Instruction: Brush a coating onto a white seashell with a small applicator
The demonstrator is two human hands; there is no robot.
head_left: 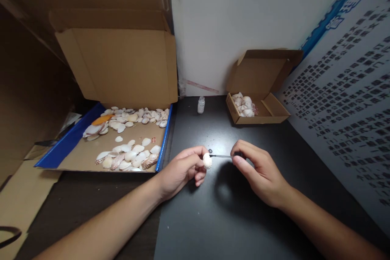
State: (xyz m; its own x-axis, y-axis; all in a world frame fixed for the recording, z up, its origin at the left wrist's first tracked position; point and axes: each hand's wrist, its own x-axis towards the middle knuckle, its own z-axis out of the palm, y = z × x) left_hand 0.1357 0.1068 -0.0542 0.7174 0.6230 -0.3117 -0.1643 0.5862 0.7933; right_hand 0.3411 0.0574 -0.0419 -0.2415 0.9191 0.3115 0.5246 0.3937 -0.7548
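Note:
A small ribbed white seashell (pixel 207 161) is pinched between the thumb and fingers of my left hand (pixel 184 166), above the dark table. My right hand (pixel 256 170) grips the black cap end of a thin applicator brush (pixel 222 156). Its dark tip points left and meets the shell's upper edge; whether it touches I cannot tell. Farther back on the table stands a small clear glass bottle (pixel 201 105) with a white label and no cap on it. A tiny dark round piece (pixel 210 151) lies just behind the shell.
At the left, an open blue-edged cardboard box (pixel 79 156) holds many loose shells (pixel 131 156) and an orange one (pixel 102 120). A smaller open cardboard box (pixel 262 120) with whitish shells (pixel 243 105) stands back right. A printed panel (pixel 344 89) borders the right side.

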